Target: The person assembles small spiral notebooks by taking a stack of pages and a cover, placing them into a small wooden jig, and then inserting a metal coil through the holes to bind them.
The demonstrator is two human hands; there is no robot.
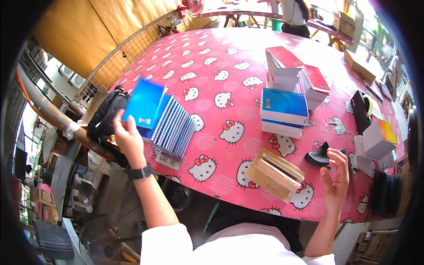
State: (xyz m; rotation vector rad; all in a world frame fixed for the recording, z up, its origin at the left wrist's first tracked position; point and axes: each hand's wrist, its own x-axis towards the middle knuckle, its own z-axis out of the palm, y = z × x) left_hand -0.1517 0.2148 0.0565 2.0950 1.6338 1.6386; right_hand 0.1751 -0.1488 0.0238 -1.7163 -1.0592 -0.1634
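Right hand (334, 176) open, empty; left hand (128, 134) grips blue notebook (145, 102), tilted up-right.

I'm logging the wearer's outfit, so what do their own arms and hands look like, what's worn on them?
Both forearms are bare, with white short sleeves at the upper arms. The left hand has a dark wristwatch strapped at its wrist. The right hand wears no glove or visible jewellery.

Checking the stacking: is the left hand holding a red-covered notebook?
No. The left hand holds a blue notebook above the fanned row of blue spiral notebooks.
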